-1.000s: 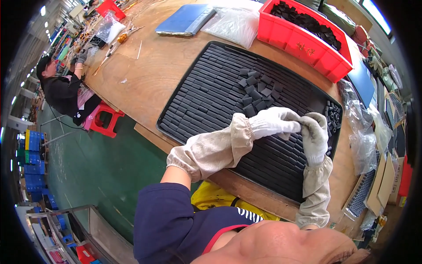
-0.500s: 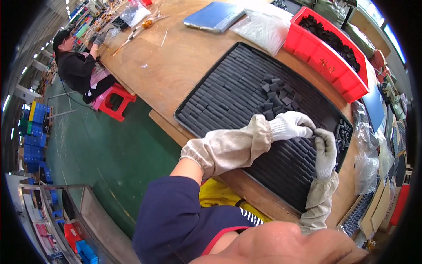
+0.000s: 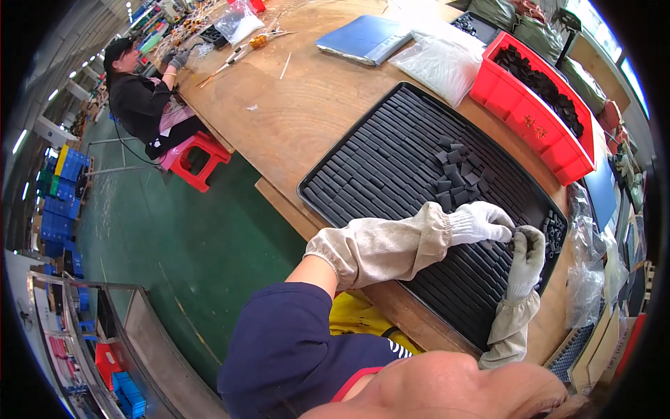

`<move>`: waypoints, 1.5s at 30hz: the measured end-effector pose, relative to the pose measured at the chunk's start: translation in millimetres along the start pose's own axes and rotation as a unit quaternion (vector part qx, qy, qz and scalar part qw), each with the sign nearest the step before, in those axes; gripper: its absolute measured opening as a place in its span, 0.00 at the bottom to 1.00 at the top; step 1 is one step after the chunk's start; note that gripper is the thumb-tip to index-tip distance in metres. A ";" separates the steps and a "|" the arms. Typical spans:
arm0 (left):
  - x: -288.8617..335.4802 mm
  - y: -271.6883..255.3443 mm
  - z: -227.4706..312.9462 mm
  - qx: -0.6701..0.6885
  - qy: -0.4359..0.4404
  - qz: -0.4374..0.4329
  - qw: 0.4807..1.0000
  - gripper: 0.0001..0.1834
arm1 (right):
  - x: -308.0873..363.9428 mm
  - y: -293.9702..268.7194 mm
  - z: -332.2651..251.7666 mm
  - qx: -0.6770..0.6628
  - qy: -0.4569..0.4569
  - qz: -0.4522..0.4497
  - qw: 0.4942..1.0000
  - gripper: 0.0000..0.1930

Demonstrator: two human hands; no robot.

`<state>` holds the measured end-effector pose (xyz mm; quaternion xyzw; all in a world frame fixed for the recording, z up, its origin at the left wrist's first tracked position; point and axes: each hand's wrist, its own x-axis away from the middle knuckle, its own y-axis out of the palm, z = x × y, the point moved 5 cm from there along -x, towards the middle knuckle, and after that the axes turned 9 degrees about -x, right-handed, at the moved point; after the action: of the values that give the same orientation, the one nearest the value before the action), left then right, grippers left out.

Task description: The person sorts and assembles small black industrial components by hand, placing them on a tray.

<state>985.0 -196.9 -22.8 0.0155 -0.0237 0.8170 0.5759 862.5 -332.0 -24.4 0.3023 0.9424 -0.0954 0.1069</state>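
Note:
My left hand [image 3: 481, 223], in a white knit glove and beige sleeve cover, reaches across a black tray [image 3: 352, 136]. Its fingers are pinched together and meet the fingertips of my right hand [image 3: 527, 260], gloved in greyish white and also closed. A small black piece [image 3: 515, 236] shows at the fingertips, mostly hidden by the gloves. Under my hands, rows of flat black rectangular pieces [image 3: 391, 164] fill the tray. A heap of loose black pieces [image 3: 460, 174] lies on the rows just beyond my left hand. Small black ring-like parts [image 3: 555, 234] are gathered in the tray's right corner.
Beyond the tray, a red bin [image 3: 534, 133] holds more black pieces. A clear plastic bag [image 3: 443, 66] and a blue folder [image 3: 363, 38] lie on the wooden table [image 3: 293, 105]. A co-worker [image 3: 143, 98] sits at the far left near a red stool [image 3: 199, 164].
My view has shifted, so the tray, table and bin appear farther right and lower. My hands stay together over the tray's right part, fingertips still meeting.

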 end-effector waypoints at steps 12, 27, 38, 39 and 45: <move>-0.5 0.3 20.2 -0.222 0.039 0.031 0.974 0.21 | 9.7 5.3 -30.6 0.190 -0.144 -0.009 0.971 0.16; 9.9 -38.9 29.7 0.035 0.025 0.222 0.974 0.19 | -64.0 -49.5 -12.0 0.460 -0.177 -0.020 0.870 0.12; 39.7 -121.4 49.2 0.090 0.227 0.548 0.800 0.16 | -44.7 -40.5 -31.4 0.540 -0.215 -0.048 0.812 0.21; 47.5 -128.2 54.6 0.050 0.239 0.569 0.785 0.16 | -38.1 -45.1 -36.2 0.498 -0.191 -0.039 0.845 0.20; 15.1 -140.4 36.4 -0.479 0.174 0.370 0.777 0.16 | 53.4 -52.8 -89.1 0.440 -0.168 -0.025 0.882 0.10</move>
<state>1112.1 -137.7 17.3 -0.4148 -0.3158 0.8388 0.1567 776.0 -323.1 53.3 0.2738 0.7790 -0.5518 0.1173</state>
